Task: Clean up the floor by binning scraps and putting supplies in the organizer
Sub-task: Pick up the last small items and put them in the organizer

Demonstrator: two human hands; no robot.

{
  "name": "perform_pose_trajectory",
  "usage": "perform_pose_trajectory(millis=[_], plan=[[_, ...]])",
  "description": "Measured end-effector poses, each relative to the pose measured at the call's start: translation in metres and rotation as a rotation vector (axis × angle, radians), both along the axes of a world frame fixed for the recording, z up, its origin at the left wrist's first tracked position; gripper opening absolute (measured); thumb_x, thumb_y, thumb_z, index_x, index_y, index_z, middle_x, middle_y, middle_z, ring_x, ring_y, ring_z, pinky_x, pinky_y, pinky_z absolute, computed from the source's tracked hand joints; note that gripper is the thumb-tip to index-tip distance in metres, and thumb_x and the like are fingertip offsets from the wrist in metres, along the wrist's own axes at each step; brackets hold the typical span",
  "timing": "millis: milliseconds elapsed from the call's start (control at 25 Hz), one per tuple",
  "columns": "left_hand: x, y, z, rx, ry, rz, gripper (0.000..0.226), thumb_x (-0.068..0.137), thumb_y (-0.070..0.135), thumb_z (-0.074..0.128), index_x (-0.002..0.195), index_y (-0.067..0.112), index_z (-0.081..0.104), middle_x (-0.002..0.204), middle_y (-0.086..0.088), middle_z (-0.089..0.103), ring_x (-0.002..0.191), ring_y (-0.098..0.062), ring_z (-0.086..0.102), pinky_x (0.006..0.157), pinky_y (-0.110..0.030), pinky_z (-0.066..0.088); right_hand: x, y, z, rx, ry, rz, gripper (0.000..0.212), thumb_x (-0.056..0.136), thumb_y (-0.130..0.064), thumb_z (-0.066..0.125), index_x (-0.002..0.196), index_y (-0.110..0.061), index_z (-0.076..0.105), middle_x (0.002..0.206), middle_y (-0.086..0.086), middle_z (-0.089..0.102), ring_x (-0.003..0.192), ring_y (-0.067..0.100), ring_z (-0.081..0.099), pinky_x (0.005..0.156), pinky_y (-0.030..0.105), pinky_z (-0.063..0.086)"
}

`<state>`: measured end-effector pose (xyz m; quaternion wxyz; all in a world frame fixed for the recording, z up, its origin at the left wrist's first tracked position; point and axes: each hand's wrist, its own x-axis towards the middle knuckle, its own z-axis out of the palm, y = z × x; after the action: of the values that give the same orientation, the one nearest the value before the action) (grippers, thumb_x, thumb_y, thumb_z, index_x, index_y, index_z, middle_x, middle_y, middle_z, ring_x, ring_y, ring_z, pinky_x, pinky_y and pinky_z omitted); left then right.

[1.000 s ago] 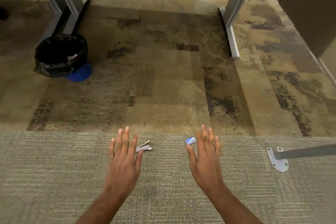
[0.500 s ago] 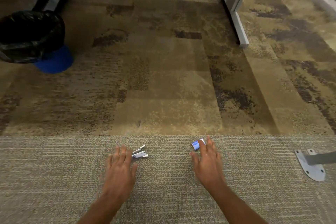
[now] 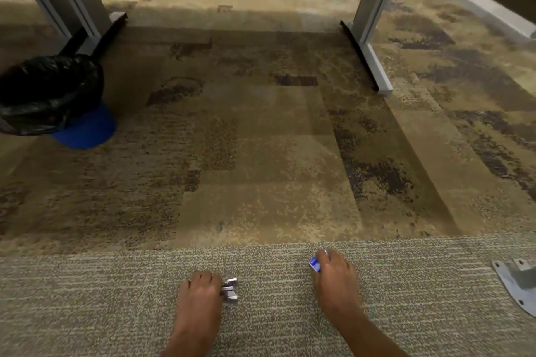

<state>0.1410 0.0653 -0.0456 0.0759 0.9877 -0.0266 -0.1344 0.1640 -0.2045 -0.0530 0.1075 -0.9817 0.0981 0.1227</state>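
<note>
Nothing looks put away yet: the left hand (image 3: 200, 298) curls its fingers on a white scrap (image 3: 230, 288) on the floor (image 3: 261, 153), the right hand (image 3: 336, 281) pinches a blue bit (image 3: 314, 264), both far from the bin (image 3: 52, 90).

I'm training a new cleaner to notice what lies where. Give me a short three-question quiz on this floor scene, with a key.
1. Multiple choice: the black-lined bin stands A) at the far left, near a desk leg; B) against the metal foot plate; C) in the middle of the tan carpet.
2. True or false: the silvery piece that the left hand pinches lies on the tan carpet.
3. Fill in: the small item that the right hand grips is white and ___.
Key: 1 A; 2 false, it lies on the grey carpet strip; 3 blue.
</note>
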Motion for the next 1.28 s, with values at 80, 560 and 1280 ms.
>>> perform_pose_trajectory(millis=[80, 560, 1280], plan=[[0.002, 0.000, -0.004, 0.011, -0.009, -0.037, 0.029, 0.101, 0.034, 0.046, 0.128, 0.029, 0.054, 0.131, 0.009, 0.056, 0.120, -0.012, 0.048, 0.102, -0.030, 0.034, 0.002, 0.004, 0.000, 0.004, 0.006, 0.004, 0.043, 0.093, -0.014, 0.055, 0.135, -0.022, 0.049, 0.136, -0.001, 0.054, 0.123, 0.015, 0.049, 0.107, 0.033, 0.037], [-0.005, -0.014, 0.056, -0.465, -0.154, 0.253, 0.020, 0.103, 0.031, 0.042, 0.122, 0.025, 0.047, 0.097, 0.007, 0.065, 0.085, -0.008, 0.058, 0.076, -0.026, 0.046, -0.006, 0.046, 0.063, 0.256, -0.226, -0.031, 0.052, 0.094, -0.024, 0.054, 0.144, -0.017, 0.043, 0.135, 0.000, 0.049, 0.114, 0.012, 0.050, 0.102, 0.030, 0.044], [0.025, -0.077, 0.618, -0.798, -0.439, 0.162, 0.030, 0.099, 0.019, 0.054, 0.122, 0.036, 0.045, 0.110, 0.022, 0.063, 0.102, 0.000, 0.062, 0.084, -0.024, 0.049, -0.014, 0.033, 0.615, 0.407, -0.810, 0.028, 0.041, 0.087, -0.025, 0.057, 0.127, -0.021, 0.059, 0.132, -0.004, 0.051, 0.118, 0.014, 0.054, 0.095, 0.028, 0.041]])
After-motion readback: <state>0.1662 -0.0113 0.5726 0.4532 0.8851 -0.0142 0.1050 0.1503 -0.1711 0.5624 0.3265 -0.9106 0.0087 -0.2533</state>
